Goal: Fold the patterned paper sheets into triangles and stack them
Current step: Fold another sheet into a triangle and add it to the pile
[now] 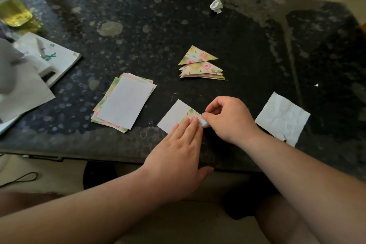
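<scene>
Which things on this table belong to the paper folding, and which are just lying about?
In the job: flat sheet pile, folded triangles, sheet being folded, left hand, right hand.
Lying about: crumpled paper ball, creased white tissue, booklet, bottle.

the flat stack [124, 103] lies left of the held sheet [175, 116], triangle stack [200, 65] behind.

1 sheet [174, 118] lies white side up, its right corner turned over to show a pink, green and yellow checked pattern. Left of it, a loose pile of unfolded sheets [123, 105] lies white side up. Behind it, folded triangles [201, 65] overlap in a staggered stack, pattern up.
</scene>
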Motion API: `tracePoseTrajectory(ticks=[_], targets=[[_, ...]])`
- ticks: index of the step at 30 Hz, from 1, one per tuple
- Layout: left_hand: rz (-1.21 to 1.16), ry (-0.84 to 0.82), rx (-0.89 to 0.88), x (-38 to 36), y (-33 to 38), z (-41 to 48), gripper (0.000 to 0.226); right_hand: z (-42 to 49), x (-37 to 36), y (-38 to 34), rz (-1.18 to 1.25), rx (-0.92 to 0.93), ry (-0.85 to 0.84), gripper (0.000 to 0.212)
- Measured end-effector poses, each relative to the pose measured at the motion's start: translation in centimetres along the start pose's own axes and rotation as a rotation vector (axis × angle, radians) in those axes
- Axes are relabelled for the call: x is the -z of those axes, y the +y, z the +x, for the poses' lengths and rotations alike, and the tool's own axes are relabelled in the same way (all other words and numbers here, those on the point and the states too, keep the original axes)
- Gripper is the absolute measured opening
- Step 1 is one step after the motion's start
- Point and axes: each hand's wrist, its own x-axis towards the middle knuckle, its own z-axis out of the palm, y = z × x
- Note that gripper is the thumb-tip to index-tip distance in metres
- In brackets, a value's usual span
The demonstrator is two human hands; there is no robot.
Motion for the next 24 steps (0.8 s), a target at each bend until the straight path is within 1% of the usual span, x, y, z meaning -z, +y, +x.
tracePoseTrajectory(ticks=[24], targets=[[-0.009,0.016,-0.004,0.13,-0.07,0.04,0.092,-0.11,-0.20,-0.30,-0.016,-0.008,0.017,0.017]])
